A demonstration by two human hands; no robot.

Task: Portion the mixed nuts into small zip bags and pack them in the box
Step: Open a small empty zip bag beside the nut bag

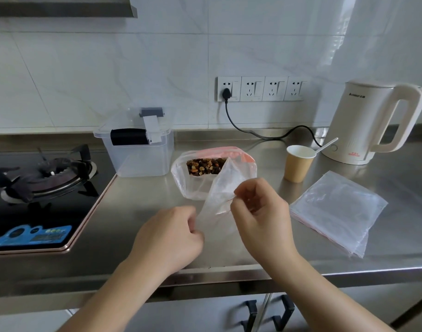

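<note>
Small zip bag [219, 188]: held up off the steel counter [138, 212] between both hands, empty, its far corner rising in front of the nut supply; judged to be the stage of prising the mouth apart before filling.
Left hand [171, 238]: fingers curled in and pinched closed on the bag's near-left edge, likely to anchor one wall.
Right hand [257, 209]: thumb and forefinger nipped together on the opposite edge near the red zip line, other fingers loosely curled; likely pulling the second wall away.
Mixed nuts [205, 166]: sit in a large clear bag [183, 180] with a pink zip top, mouth rolled open, standing mid-counter just behind the hands, so scooping is a short reach.
Paper cup [298, 164]: upright to the right of the nuts, a white spoon [326, 145] resting in it; probably the scoop.
Spare zip bags [336, 209]: flat stack on the right, near the right hand for the taking.
Storage box [138, 144]: clear, lid seated and latch up, left of the nuts beside the gas hob [44, 178]; nothing packed that shows.
Kettle [370, 121]: far right, clear of the work.
</note>
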